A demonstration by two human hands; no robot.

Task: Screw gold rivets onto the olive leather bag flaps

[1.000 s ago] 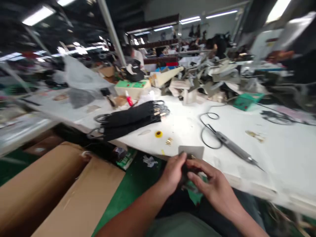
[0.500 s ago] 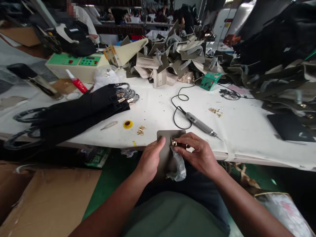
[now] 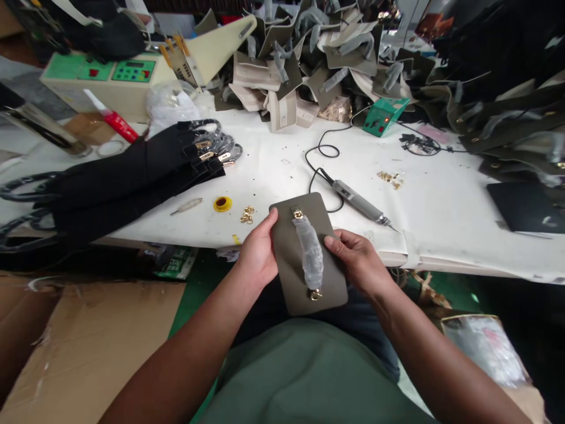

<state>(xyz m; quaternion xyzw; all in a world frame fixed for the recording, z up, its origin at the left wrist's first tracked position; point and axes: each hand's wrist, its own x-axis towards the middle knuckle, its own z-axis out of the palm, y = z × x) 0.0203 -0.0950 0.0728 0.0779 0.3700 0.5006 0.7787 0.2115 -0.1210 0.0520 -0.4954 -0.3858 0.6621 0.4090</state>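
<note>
Between my hands is a grey-brown bag panel (image 3: 289, 259), tilted over my lap at the table's front edge. A handle (image 3: 311, 254) wrapped in clear plastic runs along it, with gold metal fittings at both ends. My left hand (image 3: 260, 247) grips the panel's left edge, thumb on top. My right hand (image 3: 355, 256) grips its right edge, thumb on the face and fingers underneath, partly hidden. Just beyond my left hand lie small gold rings (image 3: 248, 214) and a yellow round container (image 3: 222, 204). A grey pen-like electric tool (image 3: 362, 203) rests beyond my right hand.
Black straps (image 3: 119, 171) lie at left beside a pale machine (image 3: 97, 82). Similar panels with wrapped handles (image 3: 282, 70) are heaped at the back. A green control box (image 3: 383, 118) feeds the tool's cord. More gold pieces (image 3: 391, 179) lie right; a cardboard box (image 3: 101, 341) stands below left.
My right hand has left the upper gold fitting and moved to the panel's right edge. The panel has turned to face me more fully, showing the whole handle. The view has shifted downward.
</note>
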